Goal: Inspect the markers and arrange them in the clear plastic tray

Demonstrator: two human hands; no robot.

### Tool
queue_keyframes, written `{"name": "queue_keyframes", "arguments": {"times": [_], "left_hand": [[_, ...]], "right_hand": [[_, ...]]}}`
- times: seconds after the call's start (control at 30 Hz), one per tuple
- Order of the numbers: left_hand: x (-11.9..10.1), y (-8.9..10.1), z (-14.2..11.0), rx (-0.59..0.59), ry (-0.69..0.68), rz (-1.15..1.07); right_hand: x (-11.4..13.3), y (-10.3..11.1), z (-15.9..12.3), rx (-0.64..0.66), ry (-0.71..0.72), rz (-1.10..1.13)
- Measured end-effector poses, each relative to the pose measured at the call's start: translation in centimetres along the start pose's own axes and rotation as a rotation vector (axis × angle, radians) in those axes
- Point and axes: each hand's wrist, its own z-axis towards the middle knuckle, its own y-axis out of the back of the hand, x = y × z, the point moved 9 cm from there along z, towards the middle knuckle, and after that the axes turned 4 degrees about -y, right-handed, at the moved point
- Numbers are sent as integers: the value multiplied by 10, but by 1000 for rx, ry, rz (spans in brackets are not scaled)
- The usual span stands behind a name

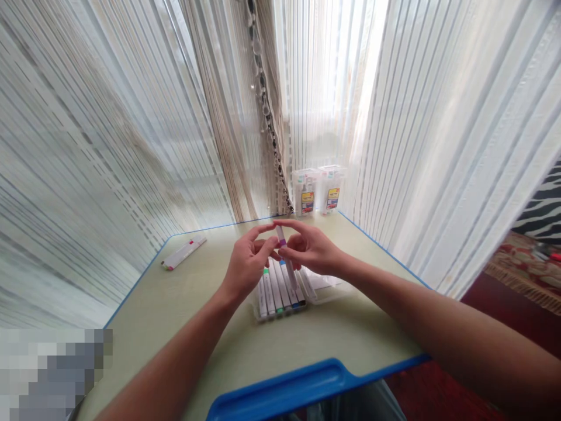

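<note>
A white marker with a purple band (283,242) is held upright, slightly tilted, between my two hands. My left hand (250,257) pinches it from the left, with its index fingertip at the top end and its thumb near the band. From the other side, my right hand (313,248) grips it with thumb and index finger. Below them lies an open clear case (280,316) with a row of white markers (274,292), some with green or blue ends. Its clear lid (328,292) rests open to the right, partly behind my right forearm.
More white markers (183,254) with pink ends lie together at the table's left. Two clear cases with yellow labels (308,199) stand at the back edge by the striped curtains (328,76). The pale green table (210,356) has a blue rim and a blue front tray (280,389).
</note>
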Motion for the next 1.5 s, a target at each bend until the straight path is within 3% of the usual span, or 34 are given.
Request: {"name": "queue_keyframes", "arguments": {"times": [0.13,0.27,0.33,0.53,0.73,1.03,1.5], "left_hand": [[-11,1,-2,-5,-102,230],[-23,-9,-7,64,-228,443],[-26,-17,-10,133,-295,505],[-28,-35,-19,325,-358,563],[-38,-51,-29,453,-391,600],[-41,-74,-44,634,-479,664],[-40,-88,-52,735,-503,777]], "right_hand": [[1,21,6,10,-87,-57],[-17,59,8,-81,-315,-194],[-29,67,5,-66,-423,-210],[-49,54,-1,114,-516,-127],[-54,51,-4,143,-578,-143],[-53,47,-3,167,-553,-193],[-59,52,1,163,-507,-398]]}}
